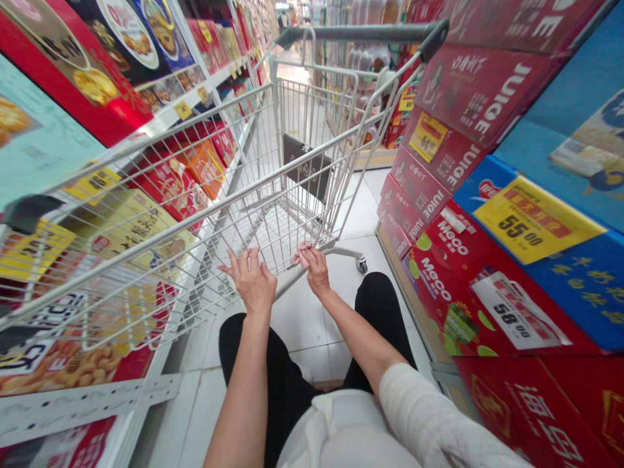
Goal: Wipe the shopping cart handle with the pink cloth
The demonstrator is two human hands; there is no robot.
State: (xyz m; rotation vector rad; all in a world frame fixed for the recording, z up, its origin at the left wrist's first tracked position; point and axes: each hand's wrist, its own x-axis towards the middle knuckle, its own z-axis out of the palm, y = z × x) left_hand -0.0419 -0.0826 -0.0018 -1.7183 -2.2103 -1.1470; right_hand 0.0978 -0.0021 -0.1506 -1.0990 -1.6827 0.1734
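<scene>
A wire shopping cart (205,214) lies tipped toward the left in a store aisle, its basket opening facing me and its grey handle bar (361,32) far up at the top. My left hand (251,279) rests on the lower wire edge of the basket with fingers spread. My right hand (316,266) curls its fingers over the basket's bottom rim beside a metal frame tube. The basket looks empty. One caster wheel (361,264) touches the white tile floor near my right hand. My knees in black trousers show below.
Shelves of red and yellow snack boxes (160,188) line the left. On the right stand stacked red juice cartons (458,156) and blue cartons (570,195) with yellow price tags (531,218). White floor tiles (361,208) run ahead down the narrow aisle.
</scene>
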